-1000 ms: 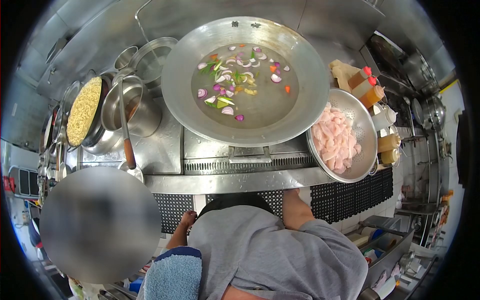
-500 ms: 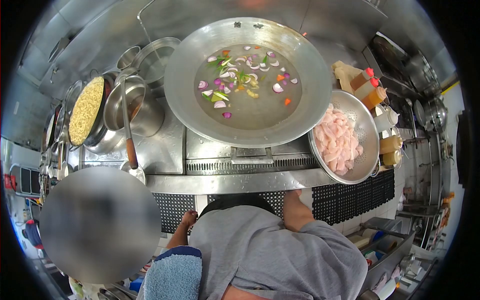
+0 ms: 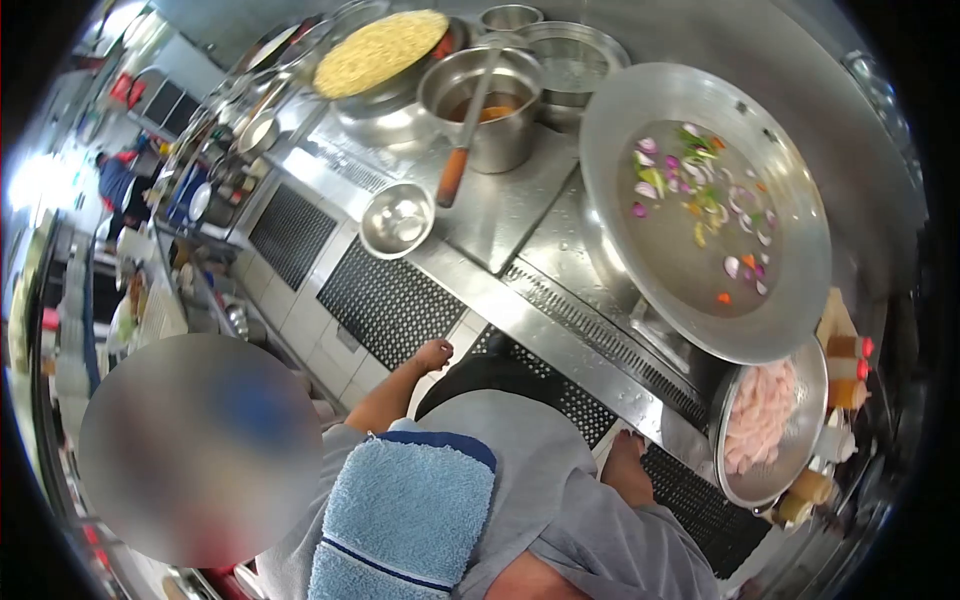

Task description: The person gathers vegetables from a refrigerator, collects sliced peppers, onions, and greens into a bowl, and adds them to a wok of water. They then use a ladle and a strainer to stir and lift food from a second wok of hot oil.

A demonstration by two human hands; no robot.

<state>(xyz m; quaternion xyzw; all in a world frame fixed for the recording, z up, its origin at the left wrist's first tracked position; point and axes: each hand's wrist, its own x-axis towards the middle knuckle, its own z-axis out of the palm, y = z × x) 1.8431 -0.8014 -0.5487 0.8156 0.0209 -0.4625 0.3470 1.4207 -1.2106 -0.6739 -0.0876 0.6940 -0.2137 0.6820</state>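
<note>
My left hand (image 3: 434, 354) hangs low in front of the counter over the floor mat, its fingers curled and too small to read. On the other side of my body, my right hand (image 3: 627, 444) is down by the counter's front edge, partly hidden. Neither hand visibly touches any food or tool. Beyond the edge is a large wok (image 3: 645, 240) of liquid with cut red onion, carrot and green pieces. Nearest my right hand, a steel colander (image 3: 808, 420) holds pale raw meat strips (image 3: 760, 415).
An empty steel bowl (image 3: 397, 220) sits at the counter edge, near a pot (image 3: 500, 148) with a wooden-handled ladle (image 3: 453, 178). Noodles (image 3: 380, 52) fill a pan behind. Sauce bottles (image 3: 848, 370) stand at right. Another person (image 3: 126, 188) is far left.
The view has turned left, so the wok and colander appear farther right. The steel bowl at the counter edge now shows fully. Both hands remain low beside my body.
</note>
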